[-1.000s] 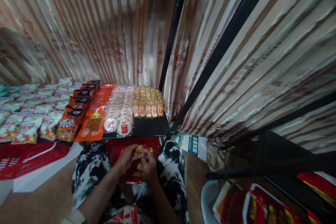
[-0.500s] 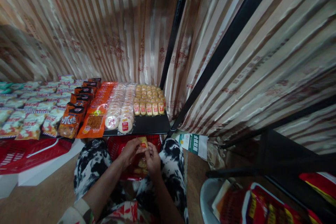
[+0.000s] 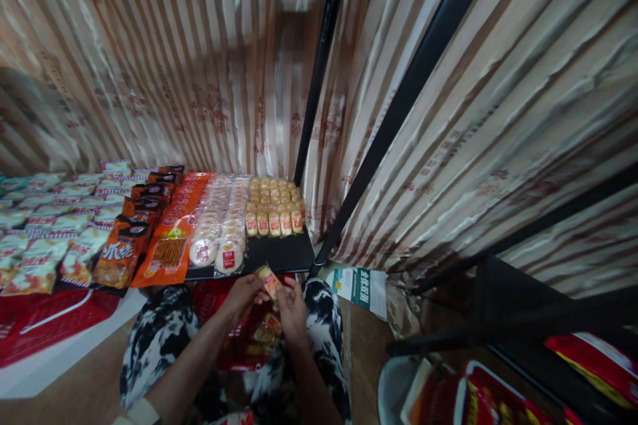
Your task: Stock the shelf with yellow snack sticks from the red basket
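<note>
The left hand (image 3: pixel 245 296) and the right hand (image 3: pixel 293 311), both with fingers nearly closed, pinch a small yellow wrapped cake (image 3: pixel 270 282) between them. It is above the red basket (image 3: pixel 212 296), close to the near edge of the black shelf (image 3: pixel 279 252). Similar wrapped cakes (image 3: pixel 274 206) stand farther, right of round wrapped crackers (image 3: pixel 229 256).

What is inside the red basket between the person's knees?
Yellowish packets lie in the red basket. The left hand and right hand hide part of it; what lies beneath them cannot be seen.
</note>
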The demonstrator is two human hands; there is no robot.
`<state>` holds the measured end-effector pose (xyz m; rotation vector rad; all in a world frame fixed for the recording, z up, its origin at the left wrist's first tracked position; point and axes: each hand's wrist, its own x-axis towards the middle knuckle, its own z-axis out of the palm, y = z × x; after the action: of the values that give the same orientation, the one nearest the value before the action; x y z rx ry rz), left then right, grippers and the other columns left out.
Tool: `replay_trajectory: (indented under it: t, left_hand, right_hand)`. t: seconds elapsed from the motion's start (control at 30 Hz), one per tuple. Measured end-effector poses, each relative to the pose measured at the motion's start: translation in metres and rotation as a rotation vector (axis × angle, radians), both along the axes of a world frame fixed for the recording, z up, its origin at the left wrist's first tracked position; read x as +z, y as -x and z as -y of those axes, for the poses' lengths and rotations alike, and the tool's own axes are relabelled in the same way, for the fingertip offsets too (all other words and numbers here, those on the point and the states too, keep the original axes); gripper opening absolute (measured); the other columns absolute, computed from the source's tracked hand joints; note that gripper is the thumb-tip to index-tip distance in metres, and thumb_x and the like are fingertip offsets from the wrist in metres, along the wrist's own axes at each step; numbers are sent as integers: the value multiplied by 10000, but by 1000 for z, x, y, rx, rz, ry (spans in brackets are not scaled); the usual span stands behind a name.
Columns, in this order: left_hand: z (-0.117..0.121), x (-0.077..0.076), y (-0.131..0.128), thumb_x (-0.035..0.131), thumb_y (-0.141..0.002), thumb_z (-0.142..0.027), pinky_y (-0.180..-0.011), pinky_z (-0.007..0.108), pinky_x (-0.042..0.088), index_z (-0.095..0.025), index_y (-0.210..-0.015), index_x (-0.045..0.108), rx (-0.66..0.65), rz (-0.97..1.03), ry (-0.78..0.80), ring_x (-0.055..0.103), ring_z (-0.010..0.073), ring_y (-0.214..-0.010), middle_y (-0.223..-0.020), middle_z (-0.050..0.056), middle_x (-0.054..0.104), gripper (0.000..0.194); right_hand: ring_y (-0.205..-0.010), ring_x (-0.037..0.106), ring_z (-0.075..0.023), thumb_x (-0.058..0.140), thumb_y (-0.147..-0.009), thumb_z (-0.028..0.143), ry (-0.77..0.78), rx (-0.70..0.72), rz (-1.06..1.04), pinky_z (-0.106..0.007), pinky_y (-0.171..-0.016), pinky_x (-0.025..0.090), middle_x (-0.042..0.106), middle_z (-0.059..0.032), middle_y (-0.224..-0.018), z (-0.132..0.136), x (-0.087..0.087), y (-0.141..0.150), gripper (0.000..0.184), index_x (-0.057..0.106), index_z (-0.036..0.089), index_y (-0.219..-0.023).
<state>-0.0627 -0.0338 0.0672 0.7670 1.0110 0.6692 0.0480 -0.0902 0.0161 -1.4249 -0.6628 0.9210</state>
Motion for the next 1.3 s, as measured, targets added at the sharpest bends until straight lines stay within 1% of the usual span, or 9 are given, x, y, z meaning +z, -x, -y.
replay_trajectory:
  t: [0.2, 0.43, 0.53, 0.63, 0.77, 0.87, 1.0, 1.17, 1.3]
  left_hand:
    - [0, 2, -2, 725, -628, -219, -427, 162, 388, -130, -763, 554, 62, 7, -68, 579, 87, -450, -592, -13, 618, 235]
    - [0, 10, -1, 696, -703, -256, -527, 177, 452, -142, -755, 548, 36, 9, -50, 613, 92, -527, -642, 4, 639, 194]
    - [-5, 18, 0, 628, -782, -329, -564, 197, 477, -134, -779, 573, 40, 9, -19, 633, 110, -569, -682, 37, 663, 203]
    - [-12, 21, 0, 567, -828, -389, -554, 204, 478, -106, -835, 616, 33, -4, 11, 630, 117, -568, -683, 61, 669, 288]
    - [-20, 16, 1, 616, -783, -437, -539, 198, 461, -86, -804, 647, -3, -10, -4, 615, 113, -548, -651, 63, 669, 352]
    - [-19, 15, 1, 676, -721, -449, -542, 192, 453, -88, -752, 653, -49, 8, -24, 607, 114, -545, -599, 58, 660, 363]
    - [-14, 18, -4, 697, -718, -362, -577, 200, 473, -94, -720, 649, -41, 72, -20, 632, 124, -597, -659, 66, 677, 272]
    - [-15, 21, -19, 672, -755, -253, -639, 218, 510, -100, -705, 633, 54, 110, 29, 643, 128, -616, -669, 69, 673, 166]
    - [-19, 17, -33, 686, -746, -247, -676, 217, 515, -113, -670, 621, 142, 109, 39, 639, 120, -634, -658, 53, 667, 168]
  right_hand:
    - [-724, 651, -163, 584, -742, 463, -50, -46, 73, -264, -644, 513, 673, -46, -853, -14, 7, -11, 429, 524, 170, -1050]
    - [-660, 609, -135, 609, -727, 444, -71, -89, 168, -253, -639, 495, 632, 15, -730, -28, 19, -24, 455, 535, 178, -1089]
    - [-714, 613, -136, 614, -726, 422, -88, -35, 165, -264, -692, 493, 640, 7, -768, -37, 30, -31, 478, 512, 168, -1118]
    - [-747, 629, -143, 623, -722, 409, -129, 55, 111, -277, -717, 499, 664, -6, -810, -46, 41, -37, 493, 497, 170, -1134]
    - [-745, 634, -149, 640, -716, 385, -163, 177, 78, -281, -707, 505, 677, -12, -816, -56, 53, -43, 462, 523, 177, -1111]
    - [-723, 629, -141, 646, -705, 378, -149, 213, 84, -269, -676, 506, 672, -11, -842, -62, 58, -46, 457, 539, 182, -1103]
    - [-696, 626, -138, 656, -682, 366, -141, 189, 89, -263, -642, 511, 664, -8, -850, -69, 61, -47, 489, 537, 188, -1122]
    - [-813, 639, -160, 650, -686, 334, -182, 134, 102, -272, -686, 526, 662, -40, -970, -76, 59, -44, 507, 515, 203, -1157]
    - [-841, 641, -167, 628, -701, 313, -151, 32, 147, -280, -710, 527, 654, -69, -983, -77, 50, -36, 619, 428, 178, -1271]
